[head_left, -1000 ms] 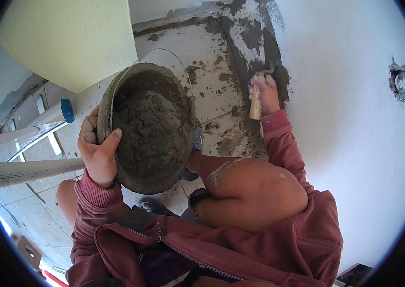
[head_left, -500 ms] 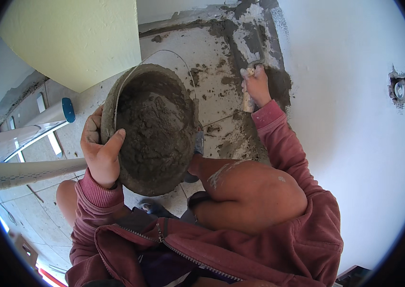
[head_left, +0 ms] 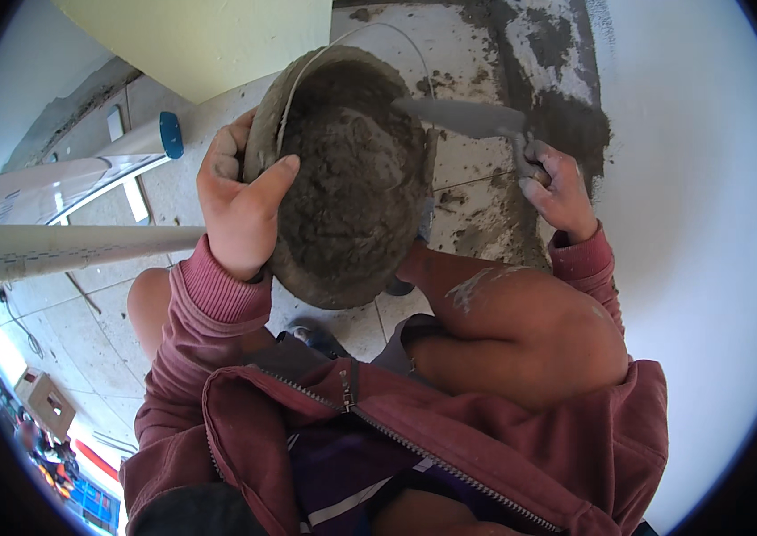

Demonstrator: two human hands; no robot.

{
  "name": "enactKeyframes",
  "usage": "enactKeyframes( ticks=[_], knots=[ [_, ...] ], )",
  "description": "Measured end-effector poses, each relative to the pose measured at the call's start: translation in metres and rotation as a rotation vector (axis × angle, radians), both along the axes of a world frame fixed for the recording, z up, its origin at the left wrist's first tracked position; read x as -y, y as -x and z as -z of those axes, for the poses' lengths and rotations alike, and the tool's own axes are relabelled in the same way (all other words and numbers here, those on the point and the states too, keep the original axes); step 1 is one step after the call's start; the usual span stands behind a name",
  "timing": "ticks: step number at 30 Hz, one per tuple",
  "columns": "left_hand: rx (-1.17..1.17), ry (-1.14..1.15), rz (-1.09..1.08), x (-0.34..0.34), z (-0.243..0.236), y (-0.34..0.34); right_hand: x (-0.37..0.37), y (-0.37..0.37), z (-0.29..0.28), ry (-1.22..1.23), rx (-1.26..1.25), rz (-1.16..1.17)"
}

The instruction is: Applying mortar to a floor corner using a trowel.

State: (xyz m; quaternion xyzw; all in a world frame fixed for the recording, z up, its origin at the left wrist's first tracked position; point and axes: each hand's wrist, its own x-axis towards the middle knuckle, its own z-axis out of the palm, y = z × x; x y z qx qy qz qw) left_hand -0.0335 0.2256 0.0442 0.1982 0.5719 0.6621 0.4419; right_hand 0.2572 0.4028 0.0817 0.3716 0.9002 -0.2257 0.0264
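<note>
My left hand (head_left: 247,198) grips the left rim of a mortar-caked bucket (head_left: 268,121), thumb over the edge and fingers round the outside. The bucket is tilted toward me, and wet grey mortar (head_left: 347,179) fills much of its inside. Its thin wire handle (head_left: 369,29) stands up at the far side. Closed round the handle of a pointed trowel (head_left: 468,117) is my right hand (head_left: 561,188), to the right of the bucket. The trowel's blade points left, its tip over the bucket's right rim. Most of the trowel's handle is hidden in my fingers.
A white wall (head_left: 691,268) rises close on my right, with grey mortar (head_left: 566,134) smeared along its foot. A pale yellow panel (head_left: 209,40) stands far left. White pipes (head_left: 75,255) lie on the left over the tiled floor (head_left: 83,348). My bent knee (head_left: 575,326) is below the trowel.
My right hand has drawn the trowel back from the mortar by the wall, swinging its blade left to the bucket's rim. The view has shifted; my left hand keeps its grip on the bucket.
</note>
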Motion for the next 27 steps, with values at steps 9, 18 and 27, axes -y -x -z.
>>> enactKeyframes(
  ticks=[9, 18, 27],
  knots=[
    [0.037, -0.098, -0.046, -0.002, 0.006, -0.024, 0.015, 0.063, 0.005, -0.438, 0.160, -0.452],
    [-0.100, -0.126, -0.057, -0.003, 0.006, -0.048, 0.038, 0.062, -0.001, -0.205, 0.351, -0.617],
    [0.064, -0.109, -0.103, -0.011, 0.007, -0.046, 0.029, 0.044, 0.016, -0.059, 0.433, -0.478]
  ],
)
